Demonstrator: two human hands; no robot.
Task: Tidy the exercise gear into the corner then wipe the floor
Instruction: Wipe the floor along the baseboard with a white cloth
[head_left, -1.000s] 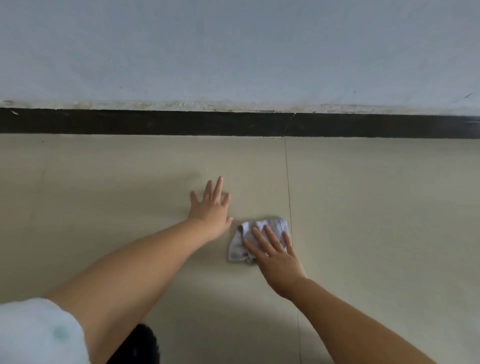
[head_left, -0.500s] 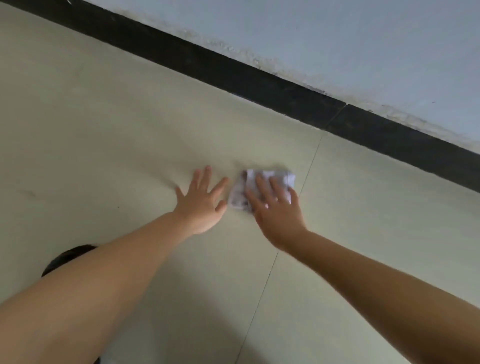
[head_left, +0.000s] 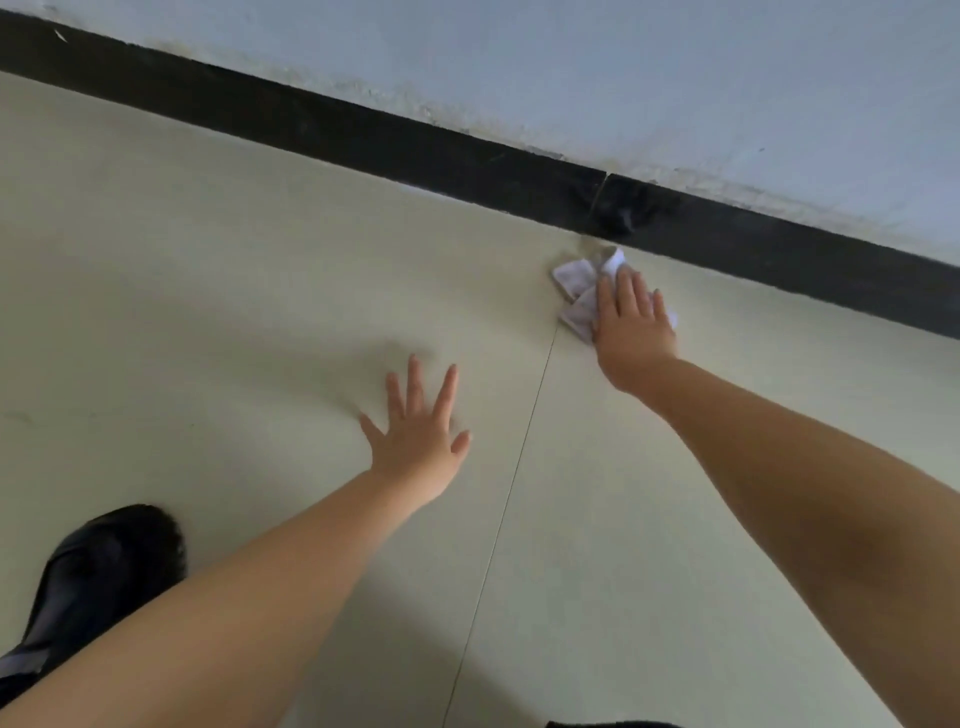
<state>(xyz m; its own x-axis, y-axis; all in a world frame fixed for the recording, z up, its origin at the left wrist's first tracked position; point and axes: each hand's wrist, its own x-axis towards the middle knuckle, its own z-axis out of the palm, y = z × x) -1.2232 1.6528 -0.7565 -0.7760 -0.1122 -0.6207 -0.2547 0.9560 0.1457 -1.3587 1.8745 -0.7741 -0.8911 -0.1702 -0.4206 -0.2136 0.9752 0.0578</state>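
I see a pale cream tiled floor (head_left: 208, 291) filling most of the view, crossed by one thin grout line (head_left: 511, 488) that runs from the bottom edge up toward the wall. Along the top, a pale blue-grey wall (head_left: 623, 67) slants across the frame, with a black skirting board (head_left: 363, 140) at its foot; a joint in the board sits just above the cloth.

My two bare forearms reach in from the bottom. The right hand (head_left: 631, 332) lies palm down on a small crumpled white cloth (head_left: 574, 283), pressing it flat against the floor rather than gripping it. Its fingers (head_left: 628, 296) are stretched out and slightly spread over the cloth's right part. The cloth shows beyond the fingertips and out to the left of the hand, with a small edge peeking out on the right. Its far corner almost touches the skirting board, just right of the grout line.

The left hand (head_left: 418, 436) rests flat on bare floor, fingers (head_left: 413, 387) wide apart and holding nothing, well apart from the cloth and left of the grout line.

At the lower left a black shoe (head_left: 104, 577) stands on the floor beside my left forearm.
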